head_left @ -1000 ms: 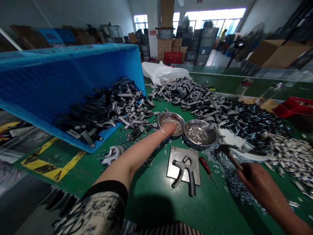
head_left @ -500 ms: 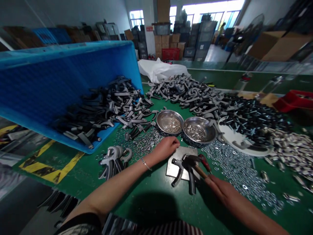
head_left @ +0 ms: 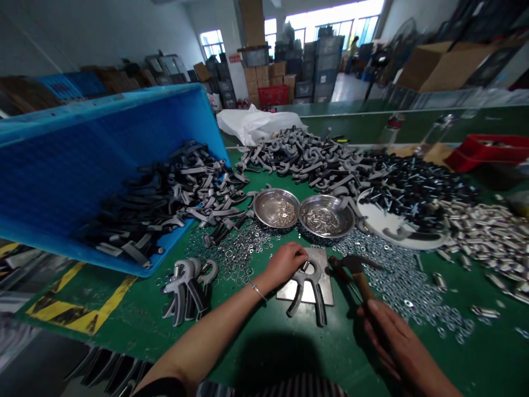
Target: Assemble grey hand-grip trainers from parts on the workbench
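Observation:
My left hand (head_left: 285,266) rests its fingers on the top of a grey and black hand grip exerciser (head_left: 306,291), which lies on a square steel plate (head_left: 323,275). My right hand (head_left: 394,344) grips the wooden handle of a hammer (head_left: 355,266), whose head hangs just right of the exerciser. A red-handled screwdriver (head_left: 338,268) lies beside the plate, partly hidden by the hammer. Beyond my left hand sit a steel bowl of washers (head_left: 264,207) and a steel bowl of short metal pins (head_left: 308,212).
A tilted blue plastic crate (head_left: 103,132) spills black and grey grip handles across the green bench. Finished exercisers (head_left: 188,289) lie left of my arm. Washers (head_left: 397,281) are strewn around, with black bolts (head_left: 413,187) on a white plate and silver sleeves (head_left: 487,237) at right.
My left hand has come down from the bowl to the exerciser on the plate. The hammer has risen off the exerciser and moved to its right. More finished exercisers lie at left.

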Tool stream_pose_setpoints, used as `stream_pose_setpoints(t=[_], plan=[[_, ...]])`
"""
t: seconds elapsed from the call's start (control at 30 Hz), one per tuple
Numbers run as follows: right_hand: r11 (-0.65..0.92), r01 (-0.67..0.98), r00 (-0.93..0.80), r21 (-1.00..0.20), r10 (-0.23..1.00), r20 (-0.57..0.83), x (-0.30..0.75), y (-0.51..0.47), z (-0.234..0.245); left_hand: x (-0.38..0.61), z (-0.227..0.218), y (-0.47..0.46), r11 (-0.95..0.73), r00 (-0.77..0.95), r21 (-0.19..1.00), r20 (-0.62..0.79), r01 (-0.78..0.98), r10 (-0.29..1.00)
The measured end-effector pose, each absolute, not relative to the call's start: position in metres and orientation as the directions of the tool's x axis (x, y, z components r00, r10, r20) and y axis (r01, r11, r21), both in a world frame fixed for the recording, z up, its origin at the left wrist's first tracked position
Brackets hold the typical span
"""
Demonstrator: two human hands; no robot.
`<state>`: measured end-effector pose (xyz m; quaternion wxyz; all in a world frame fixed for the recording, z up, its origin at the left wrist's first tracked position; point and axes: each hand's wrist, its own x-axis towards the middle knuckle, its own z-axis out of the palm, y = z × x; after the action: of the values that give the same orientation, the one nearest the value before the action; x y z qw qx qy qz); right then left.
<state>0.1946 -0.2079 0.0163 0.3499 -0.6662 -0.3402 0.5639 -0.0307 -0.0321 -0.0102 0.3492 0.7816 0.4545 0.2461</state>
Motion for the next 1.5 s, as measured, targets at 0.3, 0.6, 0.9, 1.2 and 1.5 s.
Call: stream_pose_setpoints(t=[0.3,0.6,0.9,1.2,1.5], plan=[[-0.531,0.000,0.098,-0.848,0.843,-0.528,0.192,-0.210,0.009,-0.027,-0.006,-0.039,-0.621,0.612,0.332,0.144,0.710,0.777],[-0.322,0.367,-0.019,-0.873,0.935,-0.353,0.214,-0.191,0.030,-0.039,0.002,-0.046,-0.631,0.602,0.269,0.190,0.727,0.775],[0.050,0.690,-0.165,-0.722,0.982,-0.090,0.196,-0.136,0.080,-0.068,0.018,-0.081,-0.673,0.685,0.227,0.035,0.703,0.727],[0.034,0.726,-0.201,-0.687,0.966,-0.164,0.189,-0.114,0.065,-0.065,0.011,-0.075,-0.684,0.685,0.139,0.044,0.716,0.727],[0.045,0.763,-0.159,-0.645,0.980,-0.120,0.222,-0.167,0.012,-0.063,0.000,-0.078,-0.701,0.697,0.082,0.075,0.709,0.714]])
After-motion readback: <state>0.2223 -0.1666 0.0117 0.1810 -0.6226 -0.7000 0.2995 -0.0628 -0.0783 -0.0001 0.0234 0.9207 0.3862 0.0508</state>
